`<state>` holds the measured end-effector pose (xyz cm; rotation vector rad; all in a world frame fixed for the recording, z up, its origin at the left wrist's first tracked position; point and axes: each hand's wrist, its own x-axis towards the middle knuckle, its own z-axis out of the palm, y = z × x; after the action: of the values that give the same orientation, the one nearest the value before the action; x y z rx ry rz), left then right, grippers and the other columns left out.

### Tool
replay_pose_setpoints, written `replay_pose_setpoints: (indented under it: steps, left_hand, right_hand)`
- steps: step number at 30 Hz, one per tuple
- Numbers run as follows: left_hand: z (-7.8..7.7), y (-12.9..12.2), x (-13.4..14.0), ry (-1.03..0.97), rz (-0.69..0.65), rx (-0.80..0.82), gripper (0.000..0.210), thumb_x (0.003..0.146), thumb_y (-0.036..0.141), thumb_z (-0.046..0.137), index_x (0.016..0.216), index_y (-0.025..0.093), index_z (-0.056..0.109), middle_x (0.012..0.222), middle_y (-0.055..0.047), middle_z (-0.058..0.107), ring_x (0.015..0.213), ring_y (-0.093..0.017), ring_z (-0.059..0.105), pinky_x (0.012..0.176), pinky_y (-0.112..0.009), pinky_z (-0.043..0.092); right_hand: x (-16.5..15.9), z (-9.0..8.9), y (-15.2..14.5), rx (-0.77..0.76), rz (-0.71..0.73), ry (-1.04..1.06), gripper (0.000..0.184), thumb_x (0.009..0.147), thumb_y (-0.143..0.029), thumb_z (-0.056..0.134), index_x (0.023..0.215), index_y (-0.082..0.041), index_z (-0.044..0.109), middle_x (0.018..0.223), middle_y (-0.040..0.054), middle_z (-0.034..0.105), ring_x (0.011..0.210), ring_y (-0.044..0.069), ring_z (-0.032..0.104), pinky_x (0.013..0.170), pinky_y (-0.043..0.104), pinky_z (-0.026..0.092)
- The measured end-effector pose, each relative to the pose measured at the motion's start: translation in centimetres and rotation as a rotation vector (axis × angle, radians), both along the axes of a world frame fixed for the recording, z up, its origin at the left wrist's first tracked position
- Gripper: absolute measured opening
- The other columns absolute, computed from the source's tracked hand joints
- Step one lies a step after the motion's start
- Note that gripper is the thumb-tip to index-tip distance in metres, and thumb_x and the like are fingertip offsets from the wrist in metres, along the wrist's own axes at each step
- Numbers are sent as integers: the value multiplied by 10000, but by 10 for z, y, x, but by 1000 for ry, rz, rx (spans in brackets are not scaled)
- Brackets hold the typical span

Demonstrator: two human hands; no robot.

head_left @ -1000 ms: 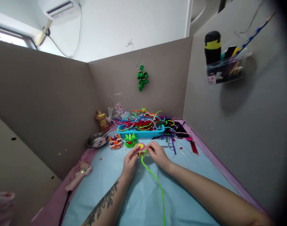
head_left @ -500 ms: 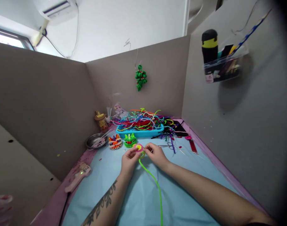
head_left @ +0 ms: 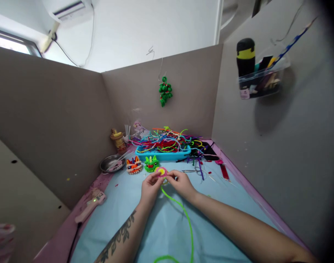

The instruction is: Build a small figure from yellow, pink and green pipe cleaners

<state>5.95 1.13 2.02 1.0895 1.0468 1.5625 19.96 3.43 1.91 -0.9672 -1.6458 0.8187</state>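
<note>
My left hand (head_left: 151, 185) pinches a small round piece (head_left: 162, 171) of coiled pipe cleaner, pink around a yellow middle. On its right edge the thumb and forefinger of my right hand (head_left: 181, 183) are closed, also gripping it. A long bright green pipe cleaner (head_left: 189, 223) trails from beneath the piece toward me and curls at the bottom of the view. Just beyond my hands sit a green pipe-cleaner animal head (head_left: 151, 164) and an orange and white one (head_left: 134, 166).
A blue tray (head_left: 161, 156) heaped with coloured pipe cleaners stands at the back. Scissors (head_left: 191, 171) lie right of my hands. To the left are a metal bowl (head_left: 112, 164) and a pink glue gun (head_left: 90, 207) with a cord. Grey panels (head_left: 167, 67) enclose the table.
The green pipe cleaner's free end has swung into a wider curve, with a loop now showing at the bottom. My right hand has shifted slightly down and left against the round piece.
</note>
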Motion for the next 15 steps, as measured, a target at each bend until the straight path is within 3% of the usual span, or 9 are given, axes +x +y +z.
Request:
replay_pose_setpoints:
  steps: [5, 11, 15]
  left_hand:
    - [-4, 1, -1, 36, -11, 15, 344, 581, 281, 752, 881, 135, 668, 898, -93, 705, 797, -192, 655, 771, -302, 481]
    - [-7, 3, -3, 42, -28, 5, 353, 596, 289, 742, 899, 127, 658, 917, -108, 701, 833, -217, 652, 791, -334, 482]
    - [-2, 1, -3, 29, -12, 36, 346, 646, 312, 703, 938, 133, 658, 1027, -123, 673, 962, -243, 618, 879, -365, 445]
  right_hand:
    - [-3, 0, 1, -36, -50, 51, 189, 715, -330, 600, 647, -161, 650, 655, 17, 581, 633, 139, 506, 610, 248, 393]
    - [-4, 0, 2, -118, 20, 91, 225, 717, -337, 586, 581, -158, 581, 631, -7, 525, 625, 130, 488, 611, 246, 375]
    - [-3, 2, 1, -123, -6, 126, 240, 729, -399, 575, 687, -163, 573, 679, 1, 549, 649, 137, 489, 625, 251, 381]
